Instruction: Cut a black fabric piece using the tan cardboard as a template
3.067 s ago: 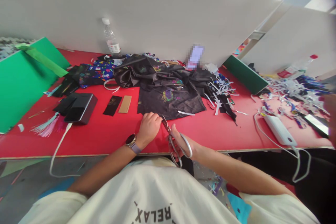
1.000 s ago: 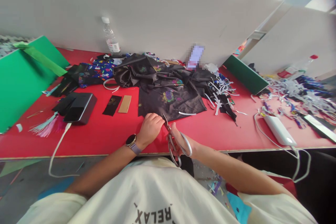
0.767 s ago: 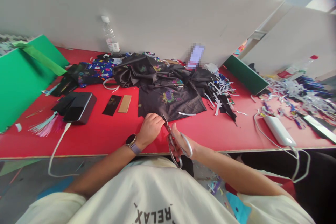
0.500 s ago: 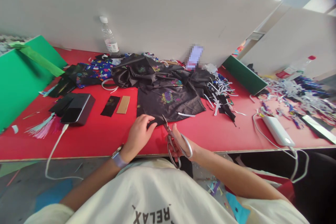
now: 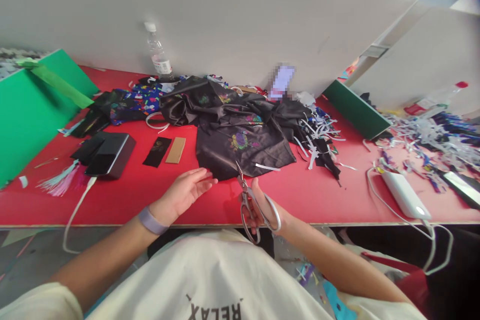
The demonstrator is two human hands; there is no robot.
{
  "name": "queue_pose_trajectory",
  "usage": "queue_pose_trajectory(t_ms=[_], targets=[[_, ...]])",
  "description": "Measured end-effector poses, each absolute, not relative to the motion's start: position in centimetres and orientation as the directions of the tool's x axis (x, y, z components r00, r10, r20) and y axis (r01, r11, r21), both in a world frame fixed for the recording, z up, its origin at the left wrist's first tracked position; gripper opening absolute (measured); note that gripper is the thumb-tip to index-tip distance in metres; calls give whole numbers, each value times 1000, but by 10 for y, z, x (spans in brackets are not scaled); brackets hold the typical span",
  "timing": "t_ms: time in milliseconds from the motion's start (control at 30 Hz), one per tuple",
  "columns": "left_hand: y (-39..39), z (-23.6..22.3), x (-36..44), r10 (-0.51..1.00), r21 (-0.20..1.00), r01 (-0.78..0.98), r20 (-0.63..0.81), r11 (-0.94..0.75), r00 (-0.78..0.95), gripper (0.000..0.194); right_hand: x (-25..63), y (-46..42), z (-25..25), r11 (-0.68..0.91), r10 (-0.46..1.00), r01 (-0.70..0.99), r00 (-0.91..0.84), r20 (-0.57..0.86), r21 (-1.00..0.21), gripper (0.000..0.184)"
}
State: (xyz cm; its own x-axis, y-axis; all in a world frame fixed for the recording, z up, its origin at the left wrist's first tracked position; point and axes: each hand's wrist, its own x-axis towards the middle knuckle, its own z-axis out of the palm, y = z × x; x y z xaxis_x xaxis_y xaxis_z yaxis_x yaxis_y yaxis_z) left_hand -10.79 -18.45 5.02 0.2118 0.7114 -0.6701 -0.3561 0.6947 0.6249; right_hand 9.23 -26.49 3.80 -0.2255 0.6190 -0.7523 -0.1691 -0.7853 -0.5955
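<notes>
My right hand grips a pair of silver scissors by the handles at the near edge of the red table, blades closed and pointing away toward the black embroidered fabric. My left hand lies open, palm turned up, fingers stretched toward the fabric's near corner, holding nothing. A purple watch band shows on its wrist.
A black box with a white cable, a tassel, a black patch and a tan card lie left. A water bottle stands by the divider. White scraps, a power bank and green boards flank the table.
My left hand let go of the fabric edge, drew back to the left and opened with the palm up. The scissors stayed in my right hand, barely moving.
</notes>
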Motion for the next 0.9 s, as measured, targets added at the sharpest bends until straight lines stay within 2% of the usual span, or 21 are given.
queue_pose_trajectory(t_ms=[100,200,400,667,900], targets=[[-179,46,-97,590,482,-353,-732,802,341,13,92,-263,39,-785,619,-185,-249,-745,-591,70],[-170,39,-85,558,446,-340,-715,828,422,16,92,-262,40,-787,617,-196,-244,-748,-585,70],[-148,36,-65,658,600,-274,-656,751,370,11,91,-254,43,-779,627,-180,-205,-752,-601,72],[-136,26,-54,762,656,-407,-618,636,194,12,91,-234,41,-822,569,-117,-218,-793,-558,71],[-91,12,-33,824,729,-402,-549,554,142,13,104,-193,26,-804,593,-86,-176,-785,-588,71]])
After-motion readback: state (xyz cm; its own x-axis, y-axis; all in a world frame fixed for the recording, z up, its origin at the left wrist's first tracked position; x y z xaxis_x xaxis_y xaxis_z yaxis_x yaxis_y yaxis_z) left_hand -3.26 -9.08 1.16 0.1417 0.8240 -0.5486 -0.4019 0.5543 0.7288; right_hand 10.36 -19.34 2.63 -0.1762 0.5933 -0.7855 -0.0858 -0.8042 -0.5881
